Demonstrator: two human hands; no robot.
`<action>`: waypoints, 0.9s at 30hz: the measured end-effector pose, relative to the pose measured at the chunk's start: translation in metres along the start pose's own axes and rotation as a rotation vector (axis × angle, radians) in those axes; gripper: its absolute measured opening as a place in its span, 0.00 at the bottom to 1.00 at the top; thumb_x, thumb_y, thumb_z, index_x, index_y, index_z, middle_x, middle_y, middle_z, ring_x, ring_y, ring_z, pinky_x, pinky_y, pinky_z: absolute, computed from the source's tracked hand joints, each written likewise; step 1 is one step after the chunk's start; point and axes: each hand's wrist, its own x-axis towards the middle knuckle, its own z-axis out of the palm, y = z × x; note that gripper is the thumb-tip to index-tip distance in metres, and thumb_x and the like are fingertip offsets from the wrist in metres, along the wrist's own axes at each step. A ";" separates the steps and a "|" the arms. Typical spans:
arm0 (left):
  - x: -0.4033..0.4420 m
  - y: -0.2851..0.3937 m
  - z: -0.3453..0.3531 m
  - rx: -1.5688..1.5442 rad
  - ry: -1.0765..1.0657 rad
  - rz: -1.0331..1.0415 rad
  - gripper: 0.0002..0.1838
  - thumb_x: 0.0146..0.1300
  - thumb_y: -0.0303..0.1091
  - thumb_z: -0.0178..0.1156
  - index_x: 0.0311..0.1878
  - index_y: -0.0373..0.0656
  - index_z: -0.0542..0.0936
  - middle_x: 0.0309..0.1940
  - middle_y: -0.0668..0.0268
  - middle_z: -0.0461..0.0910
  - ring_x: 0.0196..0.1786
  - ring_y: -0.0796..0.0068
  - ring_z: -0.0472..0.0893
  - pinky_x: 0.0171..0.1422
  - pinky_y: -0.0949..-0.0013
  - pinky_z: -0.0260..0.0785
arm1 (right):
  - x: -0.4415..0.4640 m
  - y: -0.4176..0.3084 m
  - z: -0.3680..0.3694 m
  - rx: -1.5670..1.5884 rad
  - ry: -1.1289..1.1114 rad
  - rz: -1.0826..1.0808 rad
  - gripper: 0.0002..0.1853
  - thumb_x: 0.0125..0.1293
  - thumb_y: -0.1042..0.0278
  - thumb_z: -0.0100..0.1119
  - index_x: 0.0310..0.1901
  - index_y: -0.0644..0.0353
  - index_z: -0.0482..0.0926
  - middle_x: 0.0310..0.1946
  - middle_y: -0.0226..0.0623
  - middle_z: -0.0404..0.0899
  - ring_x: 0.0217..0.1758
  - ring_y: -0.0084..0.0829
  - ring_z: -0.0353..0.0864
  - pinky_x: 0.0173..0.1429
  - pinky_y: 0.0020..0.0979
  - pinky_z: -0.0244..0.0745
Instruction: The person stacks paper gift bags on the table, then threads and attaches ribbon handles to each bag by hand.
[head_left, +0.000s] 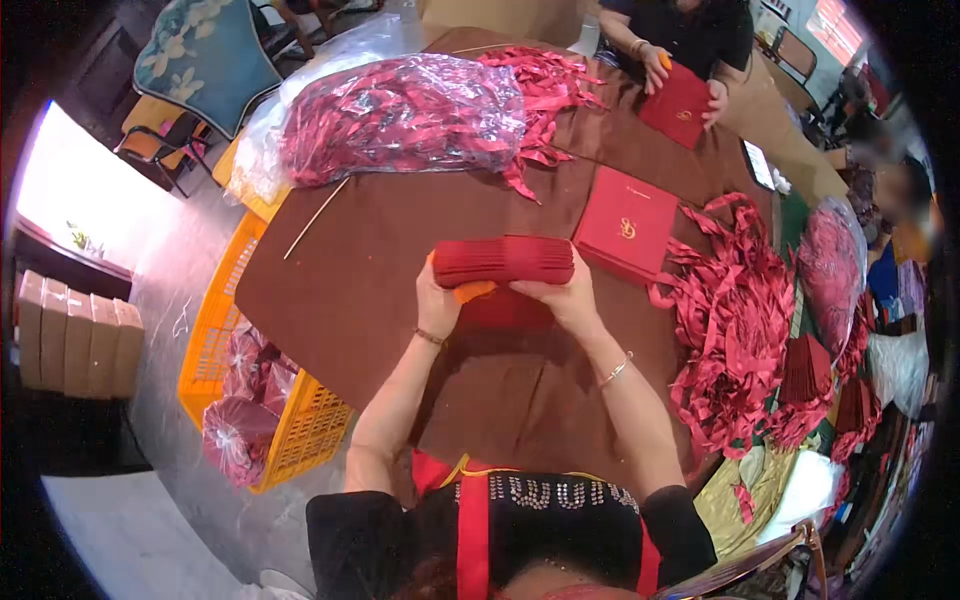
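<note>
Pinching a thick stack of thin, dark red flat pieces point(505, 260) between left hand point(440, 298) and right hand point(567, 297), with both thumbs at the near side and an orange cover point(475, 291) on the left one; holding it over a brown cloth-covered table point(345, 255), near a pile of square red card pieces point(627, 220) with a gold emblem; having a loose heap of shiny red ribbons point(735, 325) farther right and a clear plastic bag of red ribbons point(400, 120) toward the far side
</note>
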 end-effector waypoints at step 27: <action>-0.048 0.044 -0.006 -0.163 0.028 -0.215 0.27 0.51 0.17 0.62 0.56 0.38 0.67 0.48 0.63 0.75 0.50 0.71 0.76 0.54 0.66 0.71 | 0.002 0.003 0.023 0.401 -0.197 0.425 0.24 0.55 0.63 0.65 0.50 0.63 0.69 0.44 0.35 0.76 0.48 0.25 0.74 0.54 0.30 0.70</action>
